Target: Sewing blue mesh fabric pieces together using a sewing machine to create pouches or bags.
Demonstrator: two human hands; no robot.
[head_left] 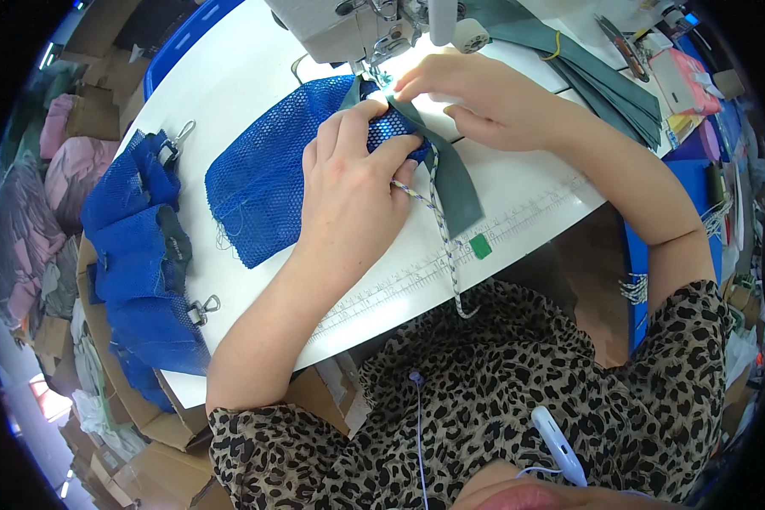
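Observation:
A piece of blue mesh fabric (263, 166) lies under the sewing machine head (331, 34), its far end at the presser foot (367, 75). My left hand (348, 183) presses down on the mesh, fingers bent and thumb tucked in close to a patterned cord (444, 242). That cord runs out from beneath the hand and over the table's near edge. Along the mesh lies a dark green fabric strip (452, 187), its loose end towards me. My right hand (497, 98) has its fingertips bent onto the strip beside the needle area; the exact grip there is partly hidden.
Finished-looking blue mesh pieces with metal clips (140, 246) hang over the table's left edge. More dark green strips (595, 85), tied with a yellow band, lie at the back right, near scissors (622, 47). A printed ruler (450, 255) runs along the near edge. Cardboard boxes (157, 476) stand at left.

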